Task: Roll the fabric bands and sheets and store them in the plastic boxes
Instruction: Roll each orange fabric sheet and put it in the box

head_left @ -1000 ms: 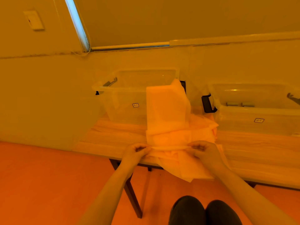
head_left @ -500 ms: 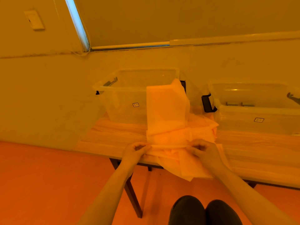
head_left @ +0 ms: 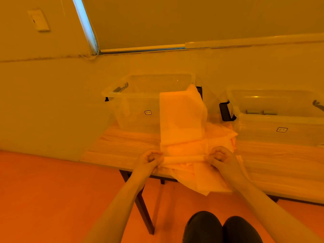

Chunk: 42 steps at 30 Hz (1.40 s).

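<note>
Fingers: your left hand [head_left: 149, 159] and right hand [head_left: 220, 157] each pinch one end of a thin started roll [head_left: 184, 159], lower centre of frame.
Fabric sheet [head_left: 181, 118]: mostly unrolled, running up over the left plastic box [head_left: 133, 111].
Loose fabric pile [head_left: 210, 179]: unrolled, overhanging the tabletop [head_left: 122, 142].
Right plastic box [head_left: 280, 120]: cut off at the frame edge, contents unclear.
Judged early stage.
</note>
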Available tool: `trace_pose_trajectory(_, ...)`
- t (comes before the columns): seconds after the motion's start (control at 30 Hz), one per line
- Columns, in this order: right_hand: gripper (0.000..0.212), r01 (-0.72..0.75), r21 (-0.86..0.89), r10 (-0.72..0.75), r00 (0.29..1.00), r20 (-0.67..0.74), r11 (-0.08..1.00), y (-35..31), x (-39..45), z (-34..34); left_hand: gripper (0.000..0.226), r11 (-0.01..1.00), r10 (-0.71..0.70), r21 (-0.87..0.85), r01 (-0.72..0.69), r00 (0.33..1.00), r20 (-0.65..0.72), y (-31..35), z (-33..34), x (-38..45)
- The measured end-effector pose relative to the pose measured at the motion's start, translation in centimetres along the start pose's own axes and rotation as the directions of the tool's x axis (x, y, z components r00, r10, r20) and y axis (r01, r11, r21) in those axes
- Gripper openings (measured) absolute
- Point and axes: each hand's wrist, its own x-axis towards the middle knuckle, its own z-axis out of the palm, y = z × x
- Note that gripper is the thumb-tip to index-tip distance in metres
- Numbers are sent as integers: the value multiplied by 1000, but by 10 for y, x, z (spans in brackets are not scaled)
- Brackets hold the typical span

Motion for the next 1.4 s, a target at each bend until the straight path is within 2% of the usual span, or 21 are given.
trace_pose_trajectory(0.13,6,15,-6,-15,1000,3,1000,-1,-1,3,10,1000,5,27,-5,1000,16,-1,-1,1)
trace_pose_trajectory(0.53,21,20,-144,-21,1000,-7,989,1,-1,4,10,999,-7,38,7,1000,-5,0,-1,0)
trace_pose_trajectory(0.77,10,78,-112,-83,996,-43,991,0,-2,6,8,998,1,63,-1,1000,-12,1,0,-1)
trace_pose_trajectory(0.9,8,96,-158,-100,995,-19,983,4,0,2,11,996,11,91,-9,1000,-12,-1,-1,0)
trace_pose_trajectory(1.23,9,15,-39,-15,1000,-7,999,-2,-4,5,3,997,18,77,-21,999,42,2,0,0)
trace_pose_trajectory(1.4,7,54,-107,-52,998,25,993,-2,-5,6,15,991,16,131,-23,998,58,2,-1,0)
